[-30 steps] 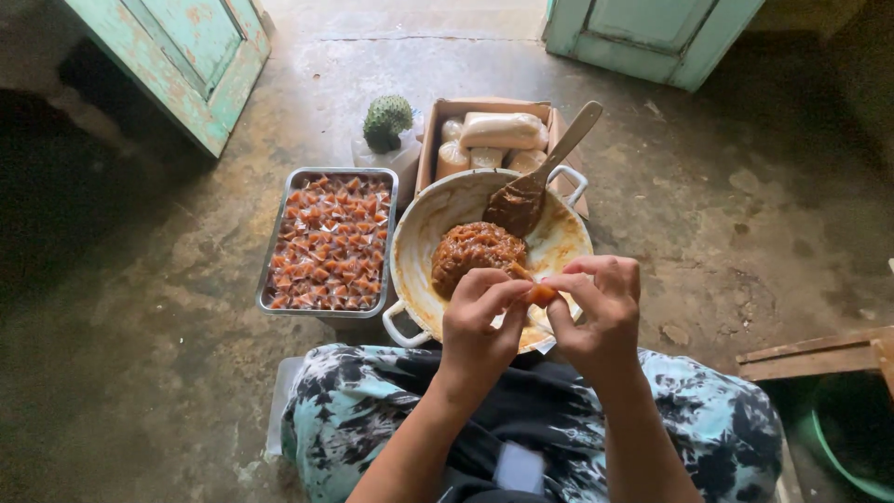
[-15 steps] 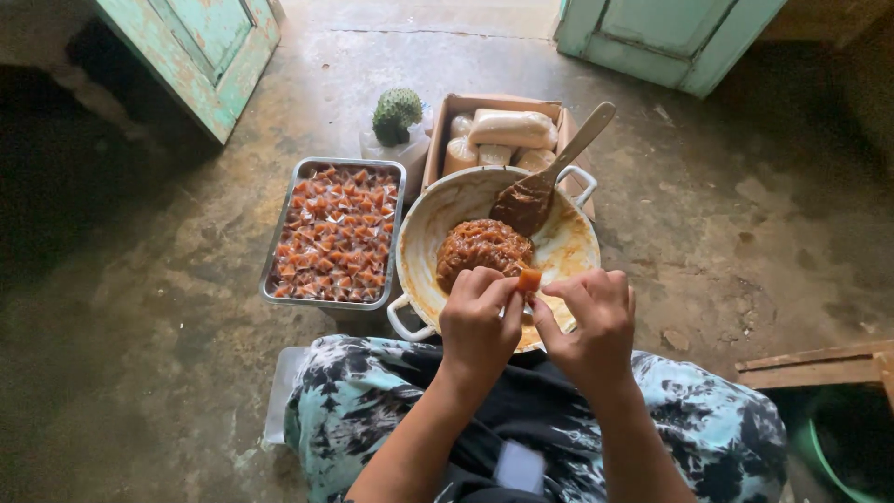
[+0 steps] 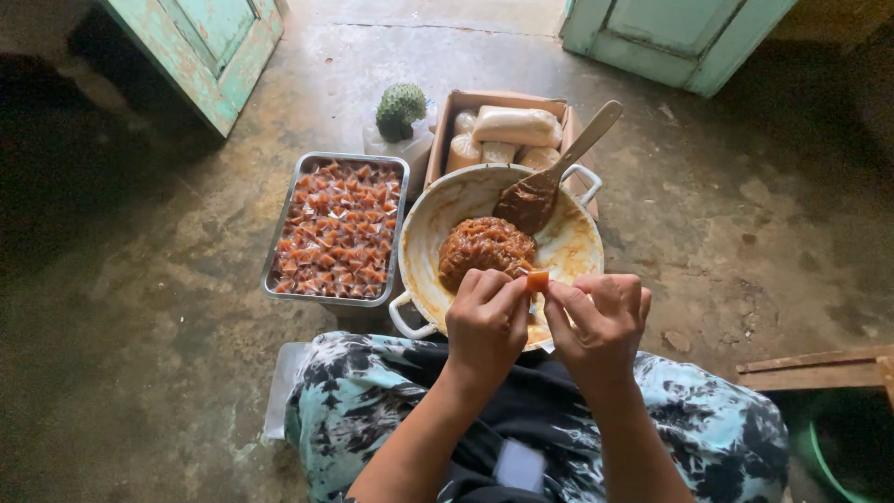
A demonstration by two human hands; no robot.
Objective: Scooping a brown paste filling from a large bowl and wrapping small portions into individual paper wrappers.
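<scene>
Hands at pan: left hand (image 3: 486, 321) and right hand (image 3: 598, 319) pinch one orange piece (image 3: 537, 280) together, fingertips clamped.
Pan (image 3: 445, 216) sits lower in frame than before; piece mostly hidden.

I see the left hand (image 3: 486, 321) and right hand (image 3: 601, 321) pinching one small orange piece (image 3: 537, 278) between their fingertips, above the near rim of the cream pan (image 3: 438, 214). The pan holds a brown paste mound (image 3: 484, 247) and a wooden spatula (image 3: 554, 172). A metal tray (image 3: 279, 244) of wrapped pieces sits beside the pan.
</scene>
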